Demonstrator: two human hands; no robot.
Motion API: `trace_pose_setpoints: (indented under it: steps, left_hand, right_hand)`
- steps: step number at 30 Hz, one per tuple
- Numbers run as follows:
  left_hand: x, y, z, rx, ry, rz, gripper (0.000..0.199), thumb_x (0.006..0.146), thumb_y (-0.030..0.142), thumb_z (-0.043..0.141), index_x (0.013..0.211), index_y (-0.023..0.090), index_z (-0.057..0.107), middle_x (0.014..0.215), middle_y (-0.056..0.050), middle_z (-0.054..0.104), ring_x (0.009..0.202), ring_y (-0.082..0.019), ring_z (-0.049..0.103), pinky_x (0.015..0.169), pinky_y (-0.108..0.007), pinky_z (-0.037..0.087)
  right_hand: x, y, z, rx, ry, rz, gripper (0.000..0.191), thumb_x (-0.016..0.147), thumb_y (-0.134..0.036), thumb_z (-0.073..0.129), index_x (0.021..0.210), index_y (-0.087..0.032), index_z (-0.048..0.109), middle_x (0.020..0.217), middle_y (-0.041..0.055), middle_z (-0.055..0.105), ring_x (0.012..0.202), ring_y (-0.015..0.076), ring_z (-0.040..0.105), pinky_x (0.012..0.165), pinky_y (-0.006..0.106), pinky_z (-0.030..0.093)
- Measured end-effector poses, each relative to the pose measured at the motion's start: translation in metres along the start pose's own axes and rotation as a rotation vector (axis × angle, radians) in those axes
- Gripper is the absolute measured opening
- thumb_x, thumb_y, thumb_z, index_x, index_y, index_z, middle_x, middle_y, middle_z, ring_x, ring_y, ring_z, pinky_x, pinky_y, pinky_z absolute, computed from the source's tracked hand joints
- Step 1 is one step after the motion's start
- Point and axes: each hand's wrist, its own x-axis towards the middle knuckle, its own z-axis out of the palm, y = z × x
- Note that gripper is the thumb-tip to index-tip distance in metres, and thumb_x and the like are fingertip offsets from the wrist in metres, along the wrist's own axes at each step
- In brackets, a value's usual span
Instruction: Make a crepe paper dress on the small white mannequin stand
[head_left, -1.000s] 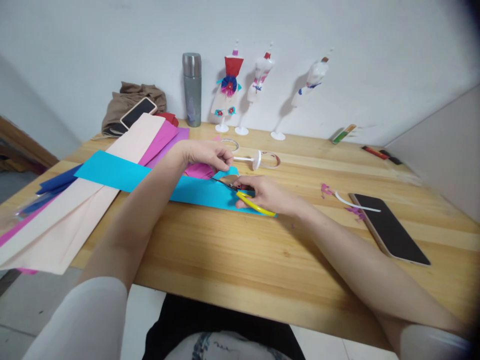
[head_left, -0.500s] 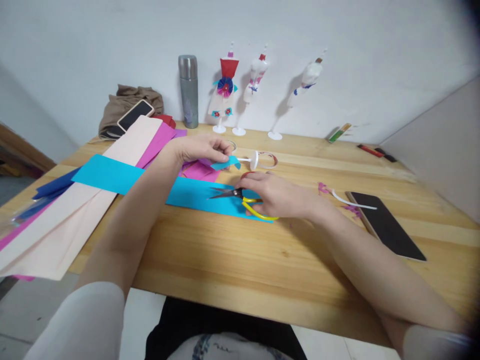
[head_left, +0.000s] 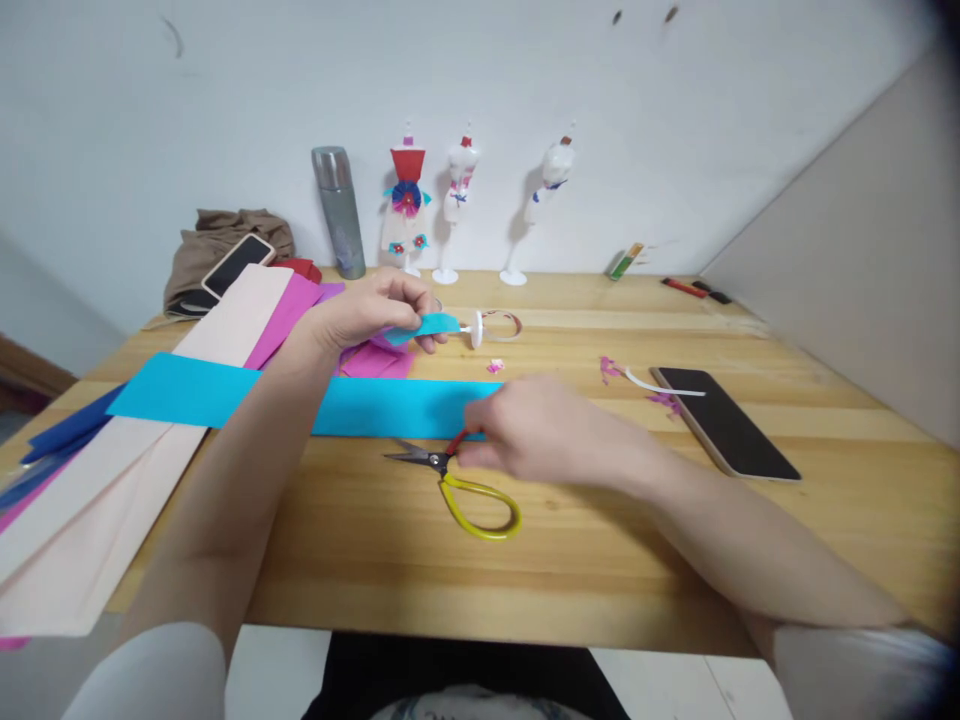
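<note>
My left hand [head_left: 394, 312] is closed on a small piece of turquoise crepe paper [head_left: 431, 325], held above the table. The white round base [head_left: 477, 329] of a small stand lies just beyond it. My right hand [head_left: 521, 425], slightly blurred, is closed at the red handle of the scissors [head_left: 431, 460]. Their blades point left, partly apart, and the yellow handle loop sits free of my fingers. A long turquoise paper strip [head_left: 397, 405] runs under my left forearm, its right end hidden by my right hand.
Pale pink paper [head_left: 105, 500] and magenta paper [head_left: 281, 315] lie on the left. Several small dress forms, one a decorated mannequin [head_left: 407, 195], stand by the wall near a thermos [head_left: 339, 215]. A dark phone [head_left: 724, 425] lies right; a tape roll [head_left: 504, 324] lies behind.
My right hand has brought the scissors toward me, off the turquoise strip, and the yellow loop has come free of the fingers. My left hand still holds the small turquoise piece. The view has shifted.
</note>
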Motion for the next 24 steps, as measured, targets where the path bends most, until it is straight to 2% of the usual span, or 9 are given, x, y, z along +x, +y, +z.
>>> trace_pose_setpoints:
  steps: [2,4,5,7,10,13,17,21,24]
  left_hand:
    - [0.001,0.001,0.002,0.007,0.022,0.05,0.004,0.056,0.023,0.064,0.06,0.02,0.063,0.068,-0.003,0.073,0.073,-0.022,0.069,0.08,-0.036,0.053]
    - [0.002,0.001,0.002,0.021,0.004,0.078,0.004,0.056,0.024,0.063,0.057,0.02,0.063,0.067,-0.004,0.073,0.076,-0.022,0.067,0.078,-0.035,0.052]
    - [0.003,0.0,0.003,0.031,-0.013,0.087,0.004,0.056,0.024,0.062,0.056,0.02,0.063,0.067,-0.005,0.072,0.076,-0.021,0.066,0.077,-0.034,0.051]
    - [0.006,-0.002,0.002,0.056,-0.045,0.094,0.004,0.056,0.023,0.062,0.053,0.019,0.062,0.066,-0.004,0.07,0.074,-0.02,0.064,0.074,-0.032,0.05]
    - [0.009,-0.006,0.002,0.113,-0.045,0.056,0.007,0.057,0.023,0.062,0.052,0.019,0.058,0.066,-0.002,0.069,0.072,-0.018,0.065,0.074,-0.031,0.05]
    - [0.01,-0.009,0.002,0.164,-0.003,-0.033,0.007,0.059,0.024,0.063,0.058,0.019,0.058,0.065,-0.001,0.069,0.072,-0.019,0.068,0.071,-0.03,0.051]
    - [0.01,-0.012,0.0,0.206,0.051,-0.136,0.011,0.068,0.025,0.068,0.07,0.018,0.061,0.066,0.0,0.068,0.059,-0.013,0.063,0.062,-0.026,0.051]
    - [0.009,-0.012,-0.008,0.245,0.013,-0.2,0.018,0.069,0.025,0.078,0.08,0.017,0.066,0.072,0.0,0.067,0.06,-0.012,0.064,0.06,-0.024,0.054]
    - [0.003,-0.009,-0.018,0.328,-0.022,-0.24,0.04,0.072,0.024,0.078,0.111,0.018,0.07,0.07,0.002,0.068,0.059,-0.013,0.065,0.058,-0.023,0.052]
  right_hand:
    - [0.012,0.019,-0.009,0.158,0.177,0.133,0.039,0.094,-0.046,0.059,0.067,-0.018,0.065,0.065,0.008,0.066,0.059,0.017,0.057,0.06,0.031,0.04]
    - [0.027,0.038,-0.01,0.545,0.376,0.227,0.043,0.099,-0.049,0.049,0.074,-0.017,0.063,0.078,0.0103,0.071,0.07,0.0184,0.064,0.066,0.031,0.048]
    - [0.035,0.046,-0.008,0.811,0.404,0.28,0.044,0.099,-0.054,0.046,0.083,-0.017,0.064,0.087,0.0119,0.073,0.075,0.0195,0.067,0.066,0.03,0.051]
    - [0.046,0.058,-0.002,1.258,0.292,0.334,0.048,0.098,-0.062,0.046,0.093,-0.018,0.063,0.094,0.0135,0.075,0.08,0.0208,0.071,0.067,0.031,0.055]
    - [0.051,0.069,0.006,1.554,0.29,0.265,0.031,0.09,-0.05,0.066,0.097,-0.019,0.064,0.084,0.0074,0.074,0.071,0.0165,0.07,0.06,0.025,0.054]
    - [0.048,0.076,0.005,1.478,0.476,0.201,0.024,0.074,-0.029,0.081,0.09,-0.019,0.066,0.066,-0.0008,0.067,0.058,0.0117,0.063,0.053,0.021,0.05]
    - [0.046,0.082,-0.001,1.144,0.641,0.193,0.021,0.069,-0.025,0.079,0.083,-0.02,0.064,0.064,-0.0019,0.065,0.06,0.0141,0.064,0.063,0.029,0.056]
    - [0.046,0.083,-0.005,0.862,0.71,0.203,0.013,0.072,-0.024,0.073,0.081,-0.022,0.063,0.071,0.0003,0.067,0.067,0.0181,0.068,0.074,0.036,0.058]
    - [0.043,0.083,-0.008,0.762,0.724,0.203,0.009,0.074,-0.024,0.07,0.082,-0.022,0.064,0.072,0.0016,0.069,0.07,0.0206,0.069,0.076,0.039,0.058]
